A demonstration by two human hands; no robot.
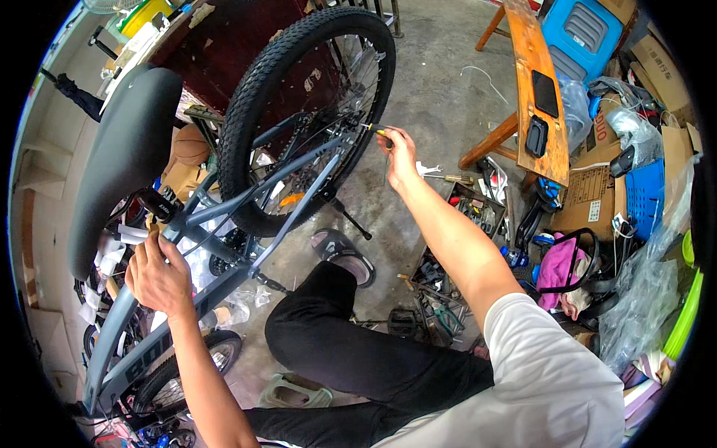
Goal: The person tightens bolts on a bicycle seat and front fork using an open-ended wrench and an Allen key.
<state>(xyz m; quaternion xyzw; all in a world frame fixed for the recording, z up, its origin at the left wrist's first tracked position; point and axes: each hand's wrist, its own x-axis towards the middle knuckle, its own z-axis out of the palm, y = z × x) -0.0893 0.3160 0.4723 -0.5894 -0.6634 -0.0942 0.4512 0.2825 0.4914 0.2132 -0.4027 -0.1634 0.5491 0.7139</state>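
Nearest the camera in the head view is the white sleeve [534, 328] at the near right, with black trousers [388, 366] stretching left from it and the dark saddle [131, 157] rising on the left. The bicycle, the thing being worked on, takes up the left side; its blue-grey frame [205, 215] runs from near left toward the rear wheel [250, 119] at far centre. The right hand [401, 154] reaches to the right side of that wheel's hub, pinching a slim yellow-and-black-handled tool [379, 131] that points left at the axle end. Whether its tip touches metal is too small to tell. The left hand [160, 275] is at the frame below the saddle, fingers bent; I cannot tell how firmly it grips, as the undersides are hidden.

To work well here, I would seat the tip squarely, line the handle up with whatever it engages, and turn in small amounts so it does not slip. A firm left hand should steady the frame, while the right fingers stay clear of the spokes. Loose tools [444, 313] lie on the floor to the right, probably within reach.
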